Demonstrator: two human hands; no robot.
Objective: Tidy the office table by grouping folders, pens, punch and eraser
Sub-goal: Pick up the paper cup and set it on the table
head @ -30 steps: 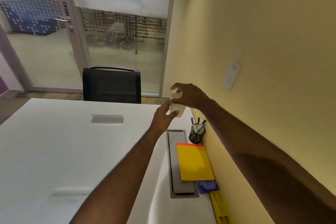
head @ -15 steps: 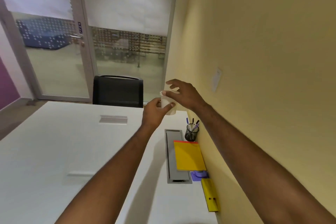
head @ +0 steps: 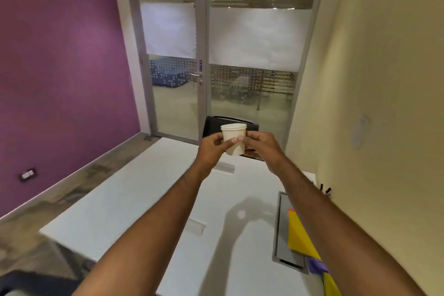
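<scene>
A small white paper cup [head: 234, 138] is held up in the air above the white table [head: 134, 209], between my left hand [head: 211, 149] and my right hand [head: 260, 145]. Both hands grip its sides. Along the right wall lie yellow folders [head: 299, 233], partly hidden by my right forearm. A purple punch [head: 316, 266] sits just below them, and another yellow item [head: 330, 283] shows at the bottom edge. Tips of pens [head: 324, 190] stick up behind my right arm; their holder is hidden.
A grey cable tray [head: 282, 228] is set into the table beside the folders. A black chair [head: 230, 125] stands at the table's far end, before a glass door [head: 175, 67]. A purple wall is on the left, a yellow wall on the right.
Both hands have lifted the cup and carried it left, away from the yellow wall. The view has swung left and up, bringing the purple wall into sight.
</scene>
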